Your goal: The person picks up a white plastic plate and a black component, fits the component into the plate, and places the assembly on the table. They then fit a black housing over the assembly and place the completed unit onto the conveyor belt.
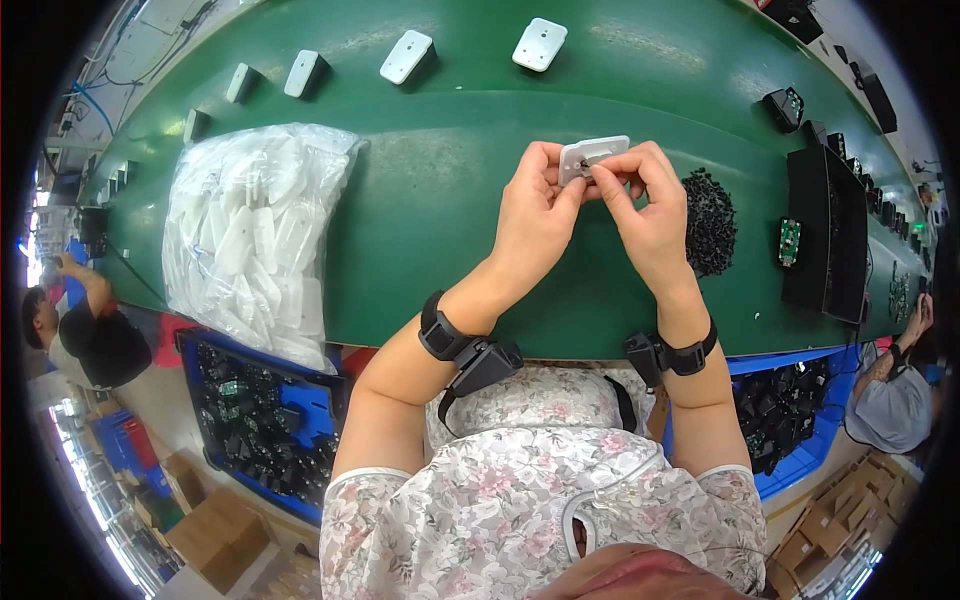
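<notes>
While both hands meet above the smooth green tabletop point(440, 200), the left hand point(535, 215) and right hand point(650, 215) pinch a small white rounded-rectangle plastic plate point(590, 157) between closed fingers point(612, 180). Just right lies a heap of tiny black parts point(710, 222); left, a crinkled clear bag point(250, 235) of white plates.

A long green worktop point(420, 220) curves across in front of me. Below its near edge sit blue bins point(265, 420) of dark parts, with cardboard boxes point(215, 535) on the pale floor point(150, 410) beside them. Daylight glares left of the worktop.
</notes>
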Demonstrator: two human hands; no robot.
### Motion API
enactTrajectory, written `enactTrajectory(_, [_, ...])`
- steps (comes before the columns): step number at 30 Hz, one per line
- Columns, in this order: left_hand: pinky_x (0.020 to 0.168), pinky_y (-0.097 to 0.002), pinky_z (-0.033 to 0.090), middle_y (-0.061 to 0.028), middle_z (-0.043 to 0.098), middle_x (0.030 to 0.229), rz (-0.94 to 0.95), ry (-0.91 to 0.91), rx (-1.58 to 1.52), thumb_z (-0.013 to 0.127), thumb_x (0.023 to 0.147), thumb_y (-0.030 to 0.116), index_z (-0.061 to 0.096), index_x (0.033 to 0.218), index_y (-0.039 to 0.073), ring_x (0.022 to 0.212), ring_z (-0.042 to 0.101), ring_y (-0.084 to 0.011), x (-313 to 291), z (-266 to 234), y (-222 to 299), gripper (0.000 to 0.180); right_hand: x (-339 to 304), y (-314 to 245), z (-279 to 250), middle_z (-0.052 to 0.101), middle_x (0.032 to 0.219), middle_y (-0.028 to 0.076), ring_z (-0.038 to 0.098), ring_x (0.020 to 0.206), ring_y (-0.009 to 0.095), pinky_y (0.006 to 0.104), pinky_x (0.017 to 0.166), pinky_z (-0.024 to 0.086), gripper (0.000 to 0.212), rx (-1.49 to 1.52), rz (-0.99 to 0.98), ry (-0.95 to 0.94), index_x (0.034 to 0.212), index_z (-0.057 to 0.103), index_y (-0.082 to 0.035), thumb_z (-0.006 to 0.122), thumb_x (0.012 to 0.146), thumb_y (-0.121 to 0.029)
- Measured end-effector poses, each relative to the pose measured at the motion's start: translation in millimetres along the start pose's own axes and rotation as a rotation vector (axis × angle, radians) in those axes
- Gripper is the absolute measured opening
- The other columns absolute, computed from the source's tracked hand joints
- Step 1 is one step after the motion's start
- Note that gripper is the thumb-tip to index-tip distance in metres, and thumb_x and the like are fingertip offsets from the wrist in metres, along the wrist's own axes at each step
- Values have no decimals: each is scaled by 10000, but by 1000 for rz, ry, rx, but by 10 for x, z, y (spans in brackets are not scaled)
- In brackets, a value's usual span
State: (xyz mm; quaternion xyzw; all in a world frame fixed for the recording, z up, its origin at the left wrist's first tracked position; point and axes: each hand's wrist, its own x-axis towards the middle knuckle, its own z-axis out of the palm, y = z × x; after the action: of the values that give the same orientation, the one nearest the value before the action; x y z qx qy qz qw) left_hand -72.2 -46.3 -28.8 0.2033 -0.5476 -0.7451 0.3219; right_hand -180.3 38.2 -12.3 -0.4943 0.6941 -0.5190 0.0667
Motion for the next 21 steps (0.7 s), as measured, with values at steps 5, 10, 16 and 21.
enactTrajectory(5, [674, -241, 505, -111, 636, 911, 100, 5, 90, 490, 899, -19, 469, 1013, -37, 785, 640, -135, -30, 45, -5, 116, 2, 15, -37, 514, 762, -1, 422, 637, 67, 205, 563, 337, 86, 115, 220, -20, 822, 599, -12, 659, 824, -75])
enactTrajectory(10, [575, -232, 473, -89, 641, 786, 232, 32, 348, 523, 903, 16, 499, 985, -26, 688, 614, -102, -52, 16, -2, 95, -9, -15, 33, 489, 733, -5, 426, 627, 59, 209, 555, 347, 98, 242, 270, -3, 804, 579, -6, 656, 826, -63])
enactTrajectory(16, [597, -236, 494, -102, 653, 787, 196, 45, 305, 520, 909, 26, 508, 962, -28, 739, 647, -120, -29, -20, -54, 76, -52, 37, 53, 474, 739, -3, 434, 650, 75, 208, 570, 354, 121, -123, -25, 23, 820, 562, -19, 669, 821, -75])
enactTrajectory(21, [671, -247, 533, -131, 658, 883, 63, 9, -46, 503, 920, 31, 492, 968, -49, 820, 670, -177, 57, 45, 44, 93, 71, 113, -126, 482, 902, -30, 362, 699, 41, 170, 610, 331, 268, 216, 150, 158, 1014, 566, -27, 708, 805, -116])
